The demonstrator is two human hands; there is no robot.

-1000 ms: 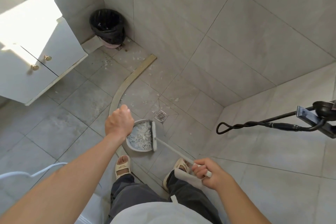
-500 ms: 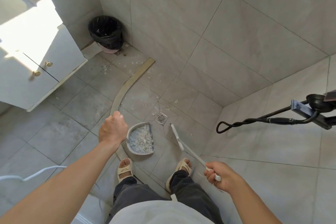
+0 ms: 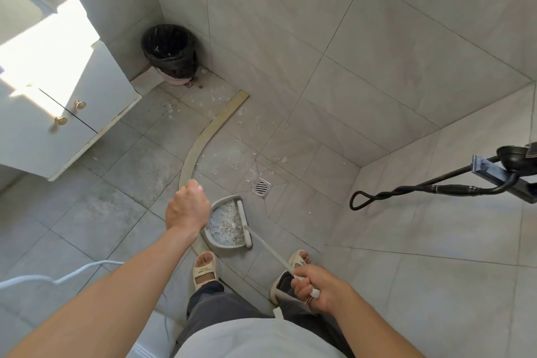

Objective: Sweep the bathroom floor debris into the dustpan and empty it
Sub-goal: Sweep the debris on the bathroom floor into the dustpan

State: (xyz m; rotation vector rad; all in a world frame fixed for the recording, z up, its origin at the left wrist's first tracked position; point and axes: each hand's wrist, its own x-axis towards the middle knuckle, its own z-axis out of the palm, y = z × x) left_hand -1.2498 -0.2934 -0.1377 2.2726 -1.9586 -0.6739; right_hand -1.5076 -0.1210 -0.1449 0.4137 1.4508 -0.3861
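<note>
A grey dustpan (image 3: pixel 216 243) sits on the floor tiles just ahead of my feet, holding a heap of white debris (image 3: pixel 225 222). My left hand (image 3: pixel 187 208) is closed above its left side; the handle it grips is hidden under the fist. My right hand (image 3: pixel 312 286) grips the white handle of the broom (image 3: pixel 268 250). The broom head (image 3: pixel 243 224) lies across the dustpan's right-hand mouth. More white flakes (image 3: pixel 229 154) are scattered on the tiles past the dustpan, toward the bin.
A black-lined bin (image 3: pixel 171 54) stands in the far corner. A white vanity cabinet (image 3: pixel 66 113) is at left. A floor drain (image 3: pixel 260 186) lies just beyond the dustpan, inside a curved threshold strip (image 3: pixel 200 139). A black hose and bracket (image 3: pixel 436 189) jut in from the right.
The broom head swung left from the open floor back against the dustpan's mouth. My left hand stayed on the dustpan. The view shifted slightly.
</note>
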